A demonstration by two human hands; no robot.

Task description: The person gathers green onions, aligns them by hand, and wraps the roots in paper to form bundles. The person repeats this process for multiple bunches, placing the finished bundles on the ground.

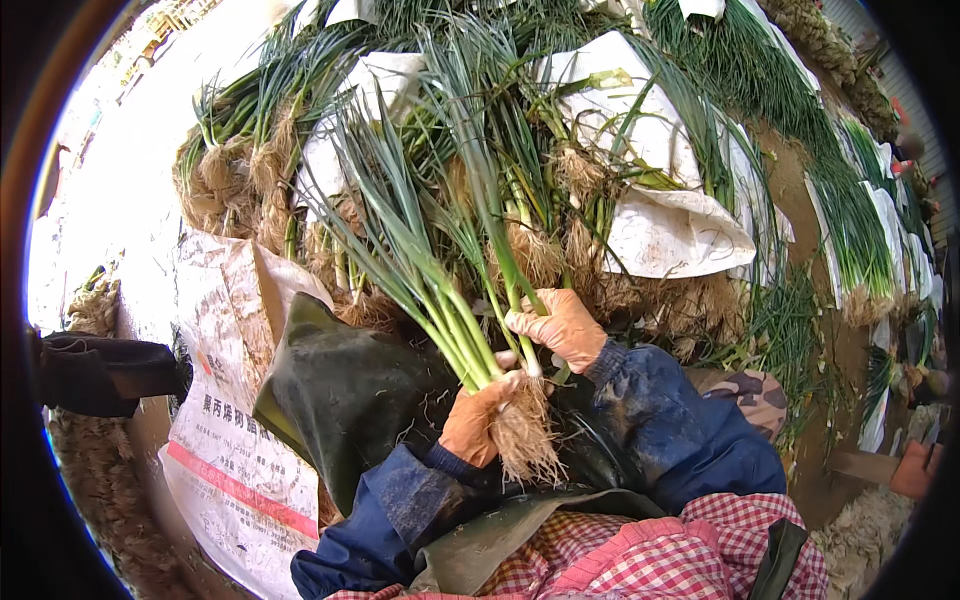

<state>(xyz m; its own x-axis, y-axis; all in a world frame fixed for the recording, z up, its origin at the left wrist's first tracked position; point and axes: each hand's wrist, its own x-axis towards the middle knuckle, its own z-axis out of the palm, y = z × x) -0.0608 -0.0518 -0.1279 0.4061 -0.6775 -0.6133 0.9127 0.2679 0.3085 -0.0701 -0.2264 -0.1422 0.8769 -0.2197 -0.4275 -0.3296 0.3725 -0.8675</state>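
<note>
My left hand (476,420), in an orange glove, is closed around the lower stems of a bunch of green onions (457,330), just above their pale, stringy roots (525,442). The leaves point up and to the left. To the right of it, my right hand (562,326), gloved too, grips a green stalk (514,277) beside the bunch, its white base close to the bunched roots. A dark green waterproof apron (345,390) lies over my lap beneath both hands.
Piles of green onions with roots (532,247) lie ahead, partly under white woven sheets (660,225). A printed woven sack (232,420) is at left. More onion rows (855,225) lie at right. At the far right edge, part of an orange-gloved hand (911,469) shows.
</note>
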